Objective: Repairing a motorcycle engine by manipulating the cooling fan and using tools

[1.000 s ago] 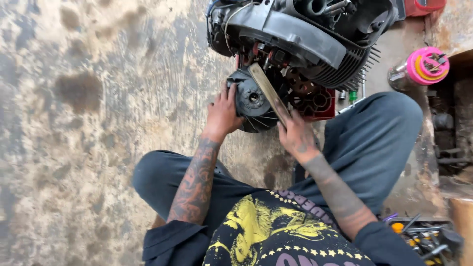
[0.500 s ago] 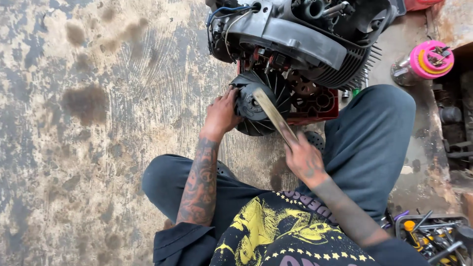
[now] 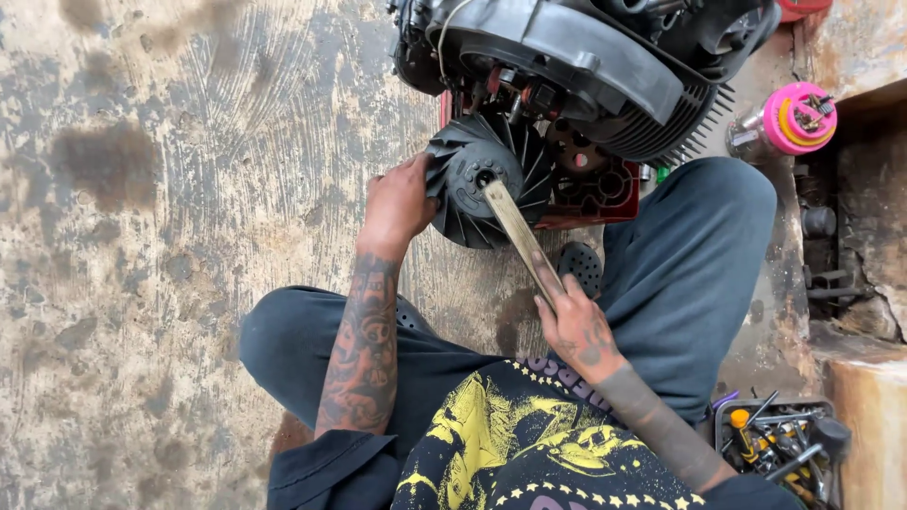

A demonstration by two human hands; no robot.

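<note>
floor: stained concrete | on it: engine, red base, tool tray

This is a rough repair workshop where engine work is done on the ground. The landmark is a large black small-engine block with metal cooling fins, standing on a stained, oil-blotched concrete floor. Just below the engine sits its black finned plastic fan wheel, with a red plastic casing beside it. To the engine's right stands a pink-capped container. Well below and to its right lies an open tray of mixed hand tools.
</note>
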